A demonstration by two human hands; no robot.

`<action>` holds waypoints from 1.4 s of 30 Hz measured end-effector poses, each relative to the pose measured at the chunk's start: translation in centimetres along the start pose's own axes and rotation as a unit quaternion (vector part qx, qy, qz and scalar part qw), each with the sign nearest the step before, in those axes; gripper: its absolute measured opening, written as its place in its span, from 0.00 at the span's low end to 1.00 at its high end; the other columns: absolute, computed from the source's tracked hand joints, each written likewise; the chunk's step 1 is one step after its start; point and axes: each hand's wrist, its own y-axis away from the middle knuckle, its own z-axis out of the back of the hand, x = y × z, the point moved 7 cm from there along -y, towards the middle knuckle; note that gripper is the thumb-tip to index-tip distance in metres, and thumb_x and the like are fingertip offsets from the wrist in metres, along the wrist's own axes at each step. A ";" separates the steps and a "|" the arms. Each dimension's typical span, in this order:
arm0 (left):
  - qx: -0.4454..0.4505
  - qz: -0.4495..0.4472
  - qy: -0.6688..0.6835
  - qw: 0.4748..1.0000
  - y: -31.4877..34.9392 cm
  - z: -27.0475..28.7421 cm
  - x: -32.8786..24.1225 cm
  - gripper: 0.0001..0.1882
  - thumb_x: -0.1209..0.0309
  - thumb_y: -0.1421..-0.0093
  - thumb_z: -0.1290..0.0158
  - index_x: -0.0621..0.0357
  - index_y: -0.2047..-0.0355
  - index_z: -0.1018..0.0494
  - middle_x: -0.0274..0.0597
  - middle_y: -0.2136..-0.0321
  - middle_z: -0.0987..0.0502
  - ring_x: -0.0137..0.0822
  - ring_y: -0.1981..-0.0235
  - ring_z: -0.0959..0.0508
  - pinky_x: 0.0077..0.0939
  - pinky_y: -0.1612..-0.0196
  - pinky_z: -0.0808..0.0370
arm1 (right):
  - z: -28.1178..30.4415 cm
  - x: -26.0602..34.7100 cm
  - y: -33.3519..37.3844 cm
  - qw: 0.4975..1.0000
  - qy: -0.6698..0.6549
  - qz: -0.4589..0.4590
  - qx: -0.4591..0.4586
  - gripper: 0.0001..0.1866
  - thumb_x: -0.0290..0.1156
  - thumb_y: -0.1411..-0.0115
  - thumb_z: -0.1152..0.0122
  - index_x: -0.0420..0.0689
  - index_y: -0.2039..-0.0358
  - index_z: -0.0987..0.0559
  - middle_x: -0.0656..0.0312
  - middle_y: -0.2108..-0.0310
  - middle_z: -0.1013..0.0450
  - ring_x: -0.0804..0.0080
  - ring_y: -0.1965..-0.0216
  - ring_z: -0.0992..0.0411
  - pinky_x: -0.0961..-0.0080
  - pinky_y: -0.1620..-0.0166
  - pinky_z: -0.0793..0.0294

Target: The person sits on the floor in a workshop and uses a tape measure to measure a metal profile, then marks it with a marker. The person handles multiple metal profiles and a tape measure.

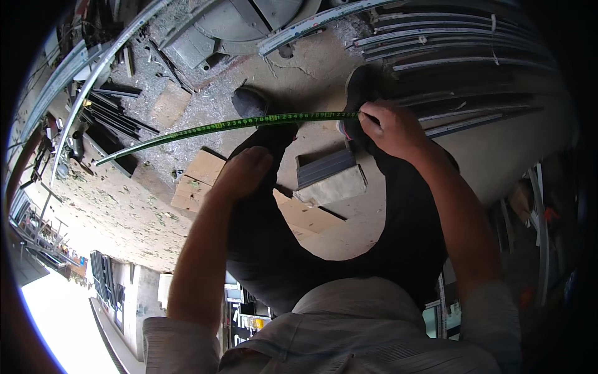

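Note:
My right hand (387,129) is closed near my right knee, gripping one end of a green tape measure (246,122). The blade stretches from that hand to the left in a shallow arc above the floor, its markings facing up. Its far end hangs near a bundle of dark strips. No tape case shows; the grip may hide it. My left hand (244,172) rests on my left thigh below the blade, apart from it, with its fingertips hidden from view.
Between my legs stands a small carton (333,177) with dark grey bars in it. Cardboard pieces (198,177) lie by my left leg. Long metal profiles (461,40) are stacked at far right, dark strips (112,115) at left. A grey machine base (237,28) stands ahead amid metal shavings.

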 end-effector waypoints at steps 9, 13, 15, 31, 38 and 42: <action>0.152 0.085 -0.104 0.979 -7.0 3.6 6.6 0.29 0.48 0.24 0.50 0.58 0.37 0.24 0.59 0.38 0.22 0.56 0.36 0.22 0.46 0.33 0.27 | 1.1 2.2 -6.5 0.997 0.043 0.064 0.011 0.10 0.35 0.29 0.38 0.41 0.59 0.16 0.50 0.63 0.20 0.48 0.57 0.22 0.52 0.50 0.23; 0.122 0.060 -0.117 0.984 -7.5 5.2 7.0 0.33 0.43 0.24 0.51 0.56 0.33 0.27 0.57 0.36 0.23 0.54 0.34 0.24 0.45 0.31 0.28 | 2.8 3.5 -6.8 0.994 0.078 0.074 -0.020 0.10 0.33 0.29 0.39 0.39 0.61 0.17 0.51 0.65 0.22 0.48 0.59 0.22 0.53 0.52 0.24; 0.143 0.046 -0.133 0.980 -7.3 3.9 7.6 0.34 0.43 0.24 0.51 0.55 0.30 0.31 0.58 0.36 0.23 0.56 0.34 0.24 0.45 0.31 0.28 | 3.4 3.7 -6.6 0.991 0.098 0.082 -0.035 0.10 0.33 0.29 0.39 0.39 0.61 0.18 0.51 0.66 0.23 0.49 0.59 0.23 0.54 0.53 0.25; -0.199 0.091 -0.102 0.970 -18.7 -7.4 15.9 0.39 0.38 0.29 0.51 0.67 0.46 0.18 0.63 0.44 0.18 0.59 0.42 0.19 0.51 0.34 0.27 | 1.0 9.1 1.1 0.955 0.143 0.201 -0.168 0.13 0.36 0.31 0.39 0.38 0.61 0.18 0.44 0.66 0.22 0.40 0.61 0.24 0.53 0.55 0.26; -0.540 -0.112 0.131 0.824 -15.2 -5.9 11.2 0.40 0.44 0.34 0.39 0.68 0.36 0.28 0.71 0.37 0.29 0.64 0.35 0.28 0.50 0.31 0.29 | -0.6 7.7 1.8 0.932 0.177 0.263 -0.173 0.11 0.33 0.32 0.39 0.37 0.64 0.19 0.44 0.67 0.24 0.40 0.62 0.25 0.52 0.56 0.26; -0.425 0.004 0.174 0.888 -16.2 -3.7 13.6 0.38 0.47 0.33 0.42 0.65 0.34 0.29 0.69 0.33 0.31 0.68 0.33 0.29 0.48 0.33 0.28 | -1.0 7.3 1.7 0.940 0.174 0.239 -0.169 0.12 0.35 0.33 0.38 0.38 0.64 0.18 0.44 0.68 0.23 0.40 0.61 0.24 0.51 0.55 0.26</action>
